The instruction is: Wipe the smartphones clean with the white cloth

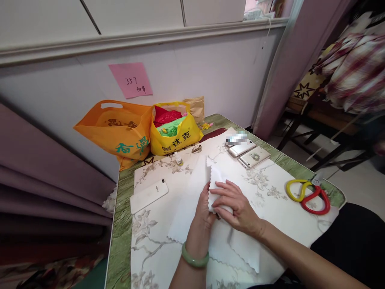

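Table [122, 224] fills ctr; orange bag [120, 136] & yellow bag [180, 140] upper L of ctr. White cloth [217, 172] mid-frame, btwn both hands: L hand [204, 206] grasping it, fingers mostly hidden; R hand [239, 206], bent fingers on its front, can't tell if gripping. Scissors [308, 196] far R, white phone [150, 196] L of ctr, bottle [178, 159] above ctr.

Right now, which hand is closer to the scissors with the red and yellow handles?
Right. The right hand is on the white cloth, left of the scissors and not touching them. The left hand, holding the cloth, is farther left, past the right hand.
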Motion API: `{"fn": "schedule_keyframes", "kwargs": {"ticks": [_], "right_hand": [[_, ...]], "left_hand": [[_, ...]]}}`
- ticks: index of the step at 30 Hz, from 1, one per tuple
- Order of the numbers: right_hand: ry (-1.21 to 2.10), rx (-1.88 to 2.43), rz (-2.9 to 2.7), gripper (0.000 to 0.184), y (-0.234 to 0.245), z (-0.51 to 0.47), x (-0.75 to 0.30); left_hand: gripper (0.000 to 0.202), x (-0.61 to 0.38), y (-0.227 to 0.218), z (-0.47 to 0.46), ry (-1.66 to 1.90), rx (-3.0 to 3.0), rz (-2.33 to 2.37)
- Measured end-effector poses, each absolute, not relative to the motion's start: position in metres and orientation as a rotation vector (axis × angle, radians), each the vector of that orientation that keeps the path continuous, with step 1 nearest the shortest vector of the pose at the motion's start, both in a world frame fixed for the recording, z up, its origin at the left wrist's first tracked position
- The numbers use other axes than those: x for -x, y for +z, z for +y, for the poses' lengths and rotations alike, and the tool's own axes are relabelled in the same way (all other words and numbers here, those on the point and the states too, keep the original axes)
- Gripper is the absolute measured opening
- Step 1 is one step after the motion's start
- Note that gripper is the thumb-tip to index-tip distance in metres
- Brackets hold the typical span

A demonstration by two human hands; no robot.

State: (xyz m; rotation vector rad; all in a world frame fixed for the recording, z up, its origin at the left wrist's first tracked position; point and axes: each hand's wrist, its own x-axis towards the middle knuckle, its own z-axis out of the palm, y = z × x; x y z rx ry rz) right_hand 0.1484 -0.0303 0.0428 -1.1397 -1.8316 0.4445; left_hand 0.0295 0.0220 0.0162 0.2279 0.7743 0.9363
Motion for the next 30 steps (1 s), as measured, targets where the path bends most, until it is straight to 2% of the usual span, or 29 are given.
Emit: {"fn": "schedule_keyframes", "kwargs": {"ticks": [5,8,14,19,21,23,26,28,30], "right_hand": [[0.712,1.28,-1.605,0.019,0.038,-0.009,-0.158],[0.855,1.298,-1.475,0.033,0.029,-0.003,-0.17],[0.733,1.402,-1.521,0.04,0.01,-0.009,-0.169],[0.772,1.329,-1.463,0.046,0.025,-0.007,-0.176],[0.661,1.371,-1.349,0.045,0.034,-0.014,-0.193],[0.448,1.492,-1.335,0.035,0.041,-0.03,-0.212],[0.231,1.584,-1.605,0.022,0.043,-0.069,-0.23],[0.237,1.507,-1.878,0.02,0.039,-0.095,-0.225],[0.325,1.355,-2.168,0.026,0.034,-0.112,-0.209]], "left_hand": [[0.039,-0.029,0.015,0.023,1.012,-0.35,0.821],[0.037,-0.033,0.017,0.024,1.111,-0.313,0.789],[0.034,-0.037,0.015,0.023,1.13,-0.281,0.738],[0.056,-0.034,0.017,0.019,1.083,-0.401,0.777],[0.061,-0.033,0.015,0.021,1.1,-0.399,0.788],[0.06,-0.033,0.013,0.024,1.133,-0.358,0.812],[0.058,-0.034,0.009,0.027,1.145,-0.326,0.842],[0.057,-0.035,0.009,0.028,1.153,-0.332,0.845],[0.055,-0.036,0.008,0.028,1.158,-0.345,0.837]]}}
